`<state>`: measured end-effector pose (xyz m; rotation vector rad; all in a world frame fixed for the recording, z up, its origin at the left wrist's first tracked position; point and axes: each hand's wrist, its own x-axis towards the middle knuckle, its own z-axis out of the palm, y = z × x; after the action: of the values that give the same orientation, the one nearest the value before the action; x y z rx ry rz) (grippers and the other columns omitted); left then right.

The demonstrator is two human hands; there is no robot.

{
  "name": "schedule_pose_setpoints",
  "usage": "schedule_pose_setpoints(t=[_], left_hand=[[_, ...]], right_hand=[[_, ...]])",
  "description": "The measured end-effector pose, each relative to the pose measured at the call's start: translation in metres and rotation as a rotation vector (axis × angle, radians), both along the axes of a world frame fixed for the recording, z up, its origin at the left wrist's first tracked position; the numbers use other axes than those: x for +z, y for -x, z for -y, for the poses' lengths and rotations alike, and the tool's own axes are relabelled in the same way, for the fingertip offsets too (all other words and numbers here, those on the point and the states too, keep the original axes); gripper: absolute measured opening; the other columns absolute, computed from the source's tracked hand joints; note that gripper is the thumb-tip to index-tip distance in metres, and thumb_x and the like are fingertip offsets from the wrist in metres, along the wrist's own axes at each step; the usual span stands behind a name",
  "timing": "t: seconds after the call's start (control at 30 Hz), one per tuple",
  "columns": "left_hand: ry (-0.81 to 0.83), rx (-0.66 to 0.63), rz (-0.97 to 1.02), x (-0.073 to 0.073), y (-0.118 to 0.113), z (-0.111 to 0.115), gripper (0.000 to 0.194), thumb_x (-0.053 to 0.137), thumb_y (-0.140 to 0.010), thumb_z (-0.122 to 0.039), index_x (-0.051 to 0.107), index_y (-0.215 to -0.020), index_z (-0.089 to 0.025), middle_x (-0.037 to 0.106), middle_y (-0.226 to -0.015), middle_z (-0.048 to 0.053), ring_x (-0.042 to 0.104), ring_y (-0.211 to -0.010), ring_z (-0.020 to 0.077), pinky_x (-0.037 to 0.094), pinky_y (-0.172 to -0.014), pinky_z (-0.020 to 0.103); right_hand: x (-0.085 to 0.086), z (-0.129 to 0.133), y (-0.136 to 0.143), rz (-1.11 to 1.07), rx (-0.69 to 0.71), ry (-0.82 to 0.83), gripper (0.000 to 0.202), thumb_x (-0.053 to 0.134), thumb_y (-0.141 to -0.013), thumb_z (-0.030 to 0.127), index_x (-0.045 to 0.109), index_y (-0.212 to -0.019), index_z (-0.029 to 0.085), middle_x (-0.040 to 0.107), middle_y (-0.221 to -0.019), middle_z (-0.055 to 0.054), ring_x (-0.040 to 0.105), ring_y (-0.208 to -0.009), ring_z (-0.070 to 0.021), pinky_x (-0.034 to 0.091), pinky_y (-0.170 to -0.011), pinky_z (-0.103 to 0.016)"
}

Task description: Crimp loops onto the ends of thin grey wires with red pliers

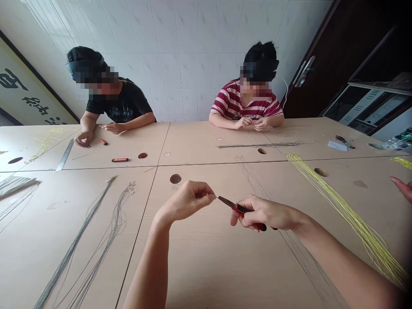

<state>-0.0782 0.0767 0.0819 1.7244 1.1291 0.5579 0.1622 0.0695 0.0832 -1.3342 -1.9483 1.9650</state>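
Observation:
My right hand (262, 211) grips a pair of red-and-black handled pliers (240, 208), its dark jaws pointing left. Just off the tips of those jaws, my left hand (193, 198) is pinched with thumb and fingertips together. A tiny bit of something metallic shows between the fingertips and the pliers; its kind is too small to make out. Thin grey cords (254, 178) with small metal ends lie beyond my hands and run beneath my right forearm. Left of my arms lie two bundles of grey cords, one tight bundle (86, 223) and one looser bundle (111, 234) with metal clasps.
A yellow cord bundle (337, 210) stretches along the right. Across the table sit two people, handling small things. A steel ruler (65, 154), a red-black lighter (120, 160) and more grey cords (257, 145) lie between. Round holes (175, 178) pierce the tabletop. Another person's hand (404, 189) shows at right.

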Motion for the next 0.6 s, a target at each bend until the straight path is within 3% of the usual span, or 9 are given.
schedule_pose_setpoints(t=[0.13,0.2,0.3,0.4,0.5,0.6], left_hand=[[0.042,-0.033,-0.003,-0.005,0.014,-0.006,0.019,0.061,-0.085,-0.032,0.066,-0.076,-0.017,0.053,-0.063,-0.002,0.047,-0.061,0.0112,0.036,-0.053,0.023],[0.073,-0.049,0.104,-0.009,0.02,-0.01,0.018,0.061,-0.086,-0.031,0.064,-0.076,-0.016,0.059,-0.066,0.0,0.053,-0.066,0.0125,0.042,-0.062,0.025],[0.151,-0.058,0.489,-0.018,0.018,-0.016,0.019,0.059,-0.09,-0.031,0.061,-0.077,-0.017,0.068,-0.087,0.006,0.061,-0.087,0.0161,0.046,-0.083,0.03],[0.361,-0.035,0.938,-0.028,0.002,-0.022,0.023,0.062,-0.088,-0.033,0.057,-0.072,-0.017,0.067,-0.103,0.008,0.061,-0.107,0.0212,0.043,-0.099,0.035],[0.562,0.028,1.198,-0.034,-0.017,-0.025,0.022,0.065,-0.085,-0.028,0.054,-0.069,-0.016,0.061,-0.081,0.003,0.064,-0.088,0.0171,0.047,-0.095,0.034],[0.674,0.114,1.275,-0.036,-0.027,-0.029,0.02,0.059,-0.087,-0.021,0.051,-0.069,-0.016,0.038,-0.061,-0.005,0.048,-0.054,0.0072,0.051,-0.076,0.027]], right_hand=[[0.002,-0.001,-0.003,0.042,-0.012,-0.015,0.023,0.054,-0.07,0.022,0.066,-0.087,0.013,0.042,-0.057,0.006,0.04,-0.054,-0.0086,0.034,-0.054,-0.025],[0.002,-0.001,-0.005,0.048,-0.013,-0.018,0.023,0.053,-0.07,0.022,0.065,-0.087,0.013,0.042,-0.057,0.006,0.039,-0.054,-0.0085,0.033,-0.054,-0.025],[0.001,-0.001,-0.006,0.036,-0.013,-0.018,0.021,0.053,-0.071,0.022,0.064,-0.086,0.014,0.041,-0.056,0.006,0.038,-0.054,-0.0083,0.033,-0.054,-0.024],[0.0,-0.001,-0.004,0.022,-0.021,-0.019,0.017,0.053,-0.071,0.023,0.062,-0.083,0.015,0.04,-0.056,0.007,0.038,-0.054,-0.0084,0.032,-0.054,-0.024],[-0.001,-0.001,-0.001,0.002,-0.031,-0.023,0.013,0.053,-0.072,0.023,0.06,-0.079,0.016,0.039,-0.055,0.007,0.036,-0.053,-0.0082,0.031,-0.053,-0.024],[-0.005,0.0,0.001,-0.016,-0.067,-0.012,0.009,0.051,-0.069,0.02,0.056,-0.075,0.016,0.039,-0.057,0.007,0.033,-0.05,-0.0067,0.027,-0.051,-0.024]])
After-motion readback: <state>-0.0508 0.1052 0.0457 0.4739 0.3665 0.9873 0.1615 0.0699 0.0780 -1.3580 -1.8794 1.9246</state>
